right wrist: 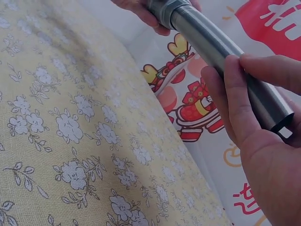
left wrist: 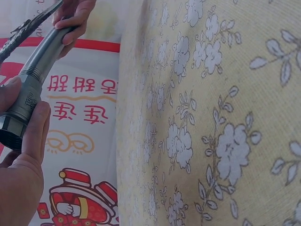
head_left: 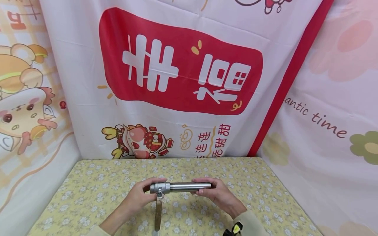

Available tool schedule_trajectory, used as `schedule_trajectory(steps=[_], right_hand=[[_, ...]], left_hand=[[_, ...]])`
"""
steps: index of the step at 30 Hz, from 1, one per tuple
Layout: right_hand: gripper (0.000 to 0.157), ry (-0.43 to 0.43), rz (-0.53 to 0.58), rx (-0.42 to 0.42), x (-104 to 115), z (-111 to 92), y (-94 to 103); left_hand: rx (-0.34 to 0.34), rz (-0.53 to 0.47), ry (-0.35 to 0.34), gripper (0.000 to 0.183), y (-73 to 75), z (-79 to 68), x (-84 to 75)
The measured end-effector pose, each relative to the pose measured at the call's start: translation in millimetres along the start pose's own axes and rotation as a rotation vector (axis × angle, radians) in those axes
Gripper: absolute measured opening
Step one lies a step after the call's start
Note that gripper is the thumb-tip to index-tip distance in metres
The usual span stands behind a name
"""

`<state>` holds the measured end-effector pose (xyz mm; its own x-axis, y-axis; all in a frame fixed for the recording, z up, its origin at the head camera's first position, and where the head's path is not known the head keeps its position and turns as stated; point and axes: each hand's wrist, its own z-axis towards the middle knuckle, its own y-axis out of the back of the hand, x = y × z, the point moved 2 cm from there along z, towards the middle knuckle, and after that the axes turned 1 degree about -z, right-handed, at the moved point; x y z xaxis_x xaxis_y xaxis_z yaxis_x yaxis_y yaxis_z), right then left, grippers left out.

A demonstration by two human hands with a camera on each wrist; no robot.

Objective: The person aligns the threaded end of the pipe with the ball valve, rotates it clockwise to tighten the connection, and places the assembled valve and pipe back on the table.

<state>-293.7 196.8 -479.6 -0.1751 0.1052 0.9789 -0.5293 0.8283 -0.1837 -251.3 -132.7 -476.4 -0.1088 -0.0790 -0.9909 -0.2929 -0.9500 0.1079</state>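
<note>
A steel ball valve [head_left: 160, 188] with a long lever handle [head_left: 158, 214] is joined to a smooth metal pipe [head_left: 186, 186], and the two are held level above the table. My left hand [head_left: 141, 196] grips the valve body at its left end, thumb and fingers on opposite sides. Around the pipe's right end curl the fingers of my right hand [head_left: 217, 194]. In the left wrist view, threads show where the pipe meets the valve [left wrist: 26, 101], which has raised lettering. The pipe's open end [right wrist: 284, 123] appears in the right wrist view beside my right palm.
Beneath the hands lies a table with a yellow floral cloth [head_left: 97, 193]. A white hanging with a red panel [head_left: 183, 65] stands behind it, and printed cloths hang on the left [head_left: 26, 98] and right [head_left: 330, 131]. A black-and-yellow object [head_left: 236, 228] sits at the right sleeve.
</note>
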Motion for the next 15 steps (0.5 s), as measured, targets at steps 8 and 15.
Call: schedule_trajectory(steps=[8,15], right_hand=[[0.046,0.001,-0.021,-0.042,1.9,0.9,-3.7],[0.044,0.018,-0.038,-0.049,3.0,1.4,-5.9]], left_hand=[[-0.009,0.008,-0.016,0.05,1.5,0.3,-2.1],[-0.003,0.009,-0.036,0.05,3.9,-0.3,-2.0]])
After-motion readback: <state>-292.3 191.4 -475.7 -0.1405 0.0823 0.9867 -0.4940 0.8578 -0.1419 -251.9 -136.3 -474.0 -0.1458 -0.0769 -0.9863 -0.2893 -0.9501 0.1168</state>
